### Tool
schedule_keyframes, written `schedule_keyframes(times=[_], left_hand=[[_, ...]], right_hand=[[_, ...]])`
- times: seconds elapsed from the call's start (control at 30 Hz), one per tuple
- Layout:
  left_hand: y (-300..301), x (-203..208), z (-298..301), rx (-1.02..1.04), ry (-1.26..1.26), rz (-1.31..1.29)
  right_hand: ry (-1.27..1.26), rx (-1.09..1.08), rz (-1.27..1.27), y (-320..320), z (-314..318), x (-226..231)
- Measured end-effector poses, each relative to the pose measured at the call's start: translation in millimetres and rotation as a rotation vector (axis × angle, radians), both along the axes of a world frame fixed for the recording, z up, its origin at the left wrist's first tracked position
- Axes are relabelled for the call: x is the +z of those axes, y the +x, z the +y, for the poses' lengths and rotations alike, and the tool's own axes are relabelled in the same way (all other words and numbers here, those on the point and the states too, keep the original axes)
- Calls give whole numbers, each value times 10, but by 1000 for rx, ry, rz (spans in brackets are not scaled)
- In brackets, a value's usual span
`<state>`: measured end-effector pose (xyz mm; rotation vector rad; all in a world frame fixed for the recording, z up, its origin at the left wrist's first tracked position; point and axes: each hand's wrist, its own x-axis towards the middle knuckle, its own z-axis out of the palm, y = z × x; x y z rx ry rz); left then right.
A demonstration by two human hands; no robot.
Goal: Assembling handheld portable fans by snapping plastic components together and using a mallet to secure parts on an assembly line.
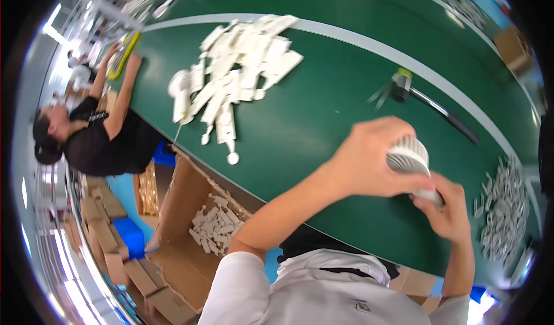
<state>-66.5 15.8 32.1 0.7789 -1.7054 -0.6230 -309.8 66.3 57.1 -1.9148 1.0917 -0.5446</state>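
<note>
Fan [408, 153]; gripped w/ L hand [374, 156]

The green counter [311, 117] is crossed by a pale strip [346, 35]. On it lie a loose heap of white parts [248, 59], a round-headed white piece [181, 88] at its left edge, a black-handled tool [433, 104], and, far right, a pile of grey parts [505, 212].

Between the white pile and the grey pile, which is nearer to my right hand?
The grey pile, just right of your right hand; the white pile lies well to the left.
</note>
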Motion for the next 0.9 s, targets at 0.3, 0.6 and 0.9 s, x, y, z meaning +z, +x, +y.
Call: schedule_keyframes(times=[0.3,0.6,0.9], left_hand=[[2039,-178,407,1011,-204,-475],[3984,-70,-70,838,284,-1290],[4096,-132,-332,725,205,-1456]], right_hand=[[-441,-498,51,-658,-1246,-151],[-695,-507,198,-523,-3180,-988],[-723,259,190,2394,-780,-417]])
